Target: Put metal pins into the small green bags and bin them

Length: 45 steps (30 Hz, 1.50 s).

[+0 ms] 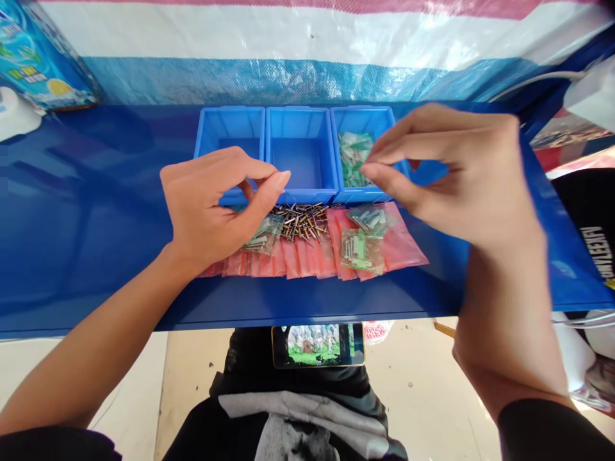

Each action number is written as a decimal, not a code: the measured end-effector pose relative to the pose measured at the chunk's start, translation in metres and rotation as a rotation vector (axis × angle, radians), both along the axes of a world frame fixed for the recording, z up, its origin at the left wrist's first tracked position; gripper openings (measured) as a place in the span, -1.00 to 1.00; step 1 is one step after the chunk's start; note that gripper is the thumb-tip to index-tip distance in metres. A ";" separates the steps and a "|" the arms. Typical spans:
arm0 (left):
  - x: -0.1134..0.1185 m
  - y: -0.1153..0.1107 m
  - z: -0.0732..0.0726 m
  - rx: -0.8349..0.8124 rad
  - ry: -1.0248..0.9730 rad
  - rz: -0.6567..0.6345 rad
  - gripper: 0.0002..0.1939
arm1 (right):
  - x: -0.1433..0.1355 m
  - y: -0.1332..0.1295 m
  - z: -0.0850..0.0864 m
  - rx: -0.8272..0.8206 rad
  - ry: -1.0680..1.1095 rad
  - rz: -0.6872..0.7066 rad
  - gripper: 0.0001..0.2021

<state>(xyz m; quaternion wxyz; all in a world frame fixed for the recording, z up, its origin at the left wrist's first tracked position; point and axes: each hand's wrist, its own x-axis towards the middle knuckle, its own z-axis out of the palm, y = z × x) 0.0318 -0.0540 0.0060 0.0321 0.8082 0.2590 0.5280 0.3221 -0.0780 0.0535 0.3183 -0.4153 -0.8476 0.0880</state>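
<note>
A striped red, white and blue tarp [307, 70] hangs behind a glossy blue desk [81, 243], with a blue printed pouch [43, 57] at its far left end. Three blue bins stand side by side: the left bin [230, 115] and middle bin [300, 153] show bare floors, while the right bin [341, 192] has small clear-and-green packets [354, 150] in it. Just in front of the bins lies a pile of pointed metal pieces [305, 223], next to a row of overlapping red bags [307, 259]; two small clear packets [362, 250] rest on the bags at the right. The left hand [216, 208] is above the pile's left side, thumb and forefinger pinched together; whether anything is between them cannot be told. The right hand [461, 173], blurred, has its fingertips close together over the right bin, their grip unclear. A lit phone [318, 346] lies on the person's lap.
</note>
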 end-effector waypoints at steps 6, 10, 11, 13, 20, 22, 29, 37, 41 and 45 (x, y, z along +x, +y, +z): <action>-0.001 0.003 -0.001 0.049 -0.011 -0.023 -0.86 | -0.003 -0.046 0.000 -0.083 -0.592 0.067 -0.64; -0.002 0.006 -0.003 0.088 0.010 -0.052 -0.89 | -0.002 -0.051 -0.016 -0.054 -0.678 0.041 -0.65; -0.002 0.006 -0.003 0.104 0.014 -0.057 -0.89 | -0.001 -0.051 -0.016 -0.061 -0.659 0.076 -0.64; -0.002 0.006 -0.003 0.119 0.014 -0.053 -0.88 | 0.001 -0.051 -0.014 -0.085 -0.620 0.141 -0.61; 0.001 0.004 -0.001 0.103 -0.031 -0.022 -0.85 | -0.009 -0.058 -0.020 -0.115 -0.572 0.155 -0.54; 0.001 0.004 -0.001 0.115 -0.008 -0.026 -0.84 | -0.011 -0.056 -0.019 -0.160 -0.499 0.203 -0.62; -0.003 0.005 -0.002 0.159 0.031 -0.052 -0.65 | -0.028 -0.018 0.005 -0.438 0.326 0.226 -0.71; -0.008 0.008 0.002 0.192 0.002 -0.037 -0.62 | -0.068 0.014 -0.001 -0.542 0.635 0.162 -0.81; -0.010 0.011 -0.003 0.185 -0.003 -0.013 -0.77 | -0.065 0.010 -0.023 -0.122 0.567 0.183 -0.80; -0.010 0.010 -0.004 0.129 0.025 -0.038 -0.71 | -0.061 0.001 -0.033 -0.084 0.515 0.166 -0.88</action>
